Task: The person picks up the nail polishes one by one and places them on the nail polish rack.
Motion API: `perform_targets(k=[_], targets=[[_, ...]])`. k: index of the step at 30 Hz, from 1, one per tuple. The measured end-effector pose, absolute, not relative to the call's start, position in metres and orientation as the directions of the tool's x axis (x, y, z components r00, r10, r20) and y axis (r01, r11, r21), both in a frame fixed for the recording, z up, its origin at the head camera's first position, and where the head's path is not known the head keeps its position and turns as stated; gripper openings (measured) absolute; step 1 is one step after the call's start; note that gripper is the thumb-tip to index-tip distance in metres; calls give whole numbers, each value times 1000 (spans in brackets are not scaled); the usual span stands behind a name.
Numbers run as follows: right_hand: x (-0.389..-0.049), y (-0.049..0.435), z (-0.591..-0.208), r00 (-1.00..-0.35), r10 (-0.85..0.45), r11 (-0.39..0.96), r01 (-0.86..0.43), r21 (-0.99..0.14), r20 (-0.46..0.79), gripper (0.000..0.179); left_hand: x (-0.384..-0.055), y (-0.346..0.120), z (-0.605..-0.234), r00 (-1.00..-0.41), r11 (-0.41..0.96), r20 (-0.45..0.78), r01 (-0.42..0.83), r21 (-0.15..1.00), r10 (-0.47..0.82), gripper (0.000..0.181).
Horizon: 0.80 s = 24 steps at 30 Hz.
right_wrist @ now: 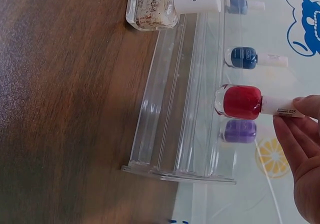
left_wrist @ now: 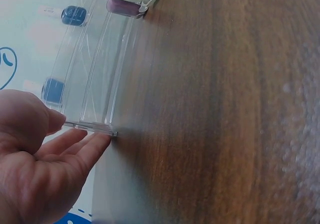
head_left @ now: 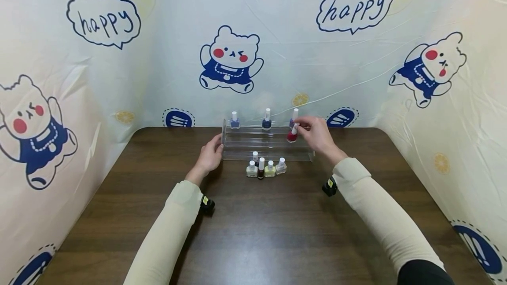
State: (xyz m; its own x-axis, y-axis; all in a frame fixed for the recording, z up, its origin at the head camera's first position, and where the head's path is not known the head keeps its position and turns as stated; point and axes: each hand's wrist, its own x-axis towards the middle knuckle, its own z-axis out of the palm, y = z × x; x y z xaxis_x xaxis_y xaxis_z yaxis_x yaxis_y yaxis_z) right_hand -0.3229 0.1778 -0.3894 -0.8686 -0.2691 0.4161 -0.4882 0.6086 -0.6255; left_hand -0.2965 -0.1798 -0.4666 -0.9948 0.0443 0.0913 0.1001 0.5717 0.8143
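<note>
A clear acrylic tiered rack stands on the table. My left hand holds its left end panel, the thumb at the panel's edge and the fingertips against the outer face. In the right wrist view, a red nail polish bottle hangs above the upper tier, and my right hand pinches its white cap. Behind it on the top tier is a purple bottle. A dark blue bottle and a lighter blue bottle stand further left on that tier.
In front of the rack several nail polish bottles cluster on the table: a pale one, a dark one, a yellow one and a speckled one. A patterned curtain hangs behind the table.
</note>
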Motion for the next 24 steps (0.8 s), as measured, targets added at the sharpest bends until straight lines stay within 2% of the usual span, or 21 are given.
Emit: perform_targets(k=[24], targets=[[-332,180,-398,-890,-248,646,-446,-620,383,22,-296,-181,-467,-996,565,75,89,820,48,49]])
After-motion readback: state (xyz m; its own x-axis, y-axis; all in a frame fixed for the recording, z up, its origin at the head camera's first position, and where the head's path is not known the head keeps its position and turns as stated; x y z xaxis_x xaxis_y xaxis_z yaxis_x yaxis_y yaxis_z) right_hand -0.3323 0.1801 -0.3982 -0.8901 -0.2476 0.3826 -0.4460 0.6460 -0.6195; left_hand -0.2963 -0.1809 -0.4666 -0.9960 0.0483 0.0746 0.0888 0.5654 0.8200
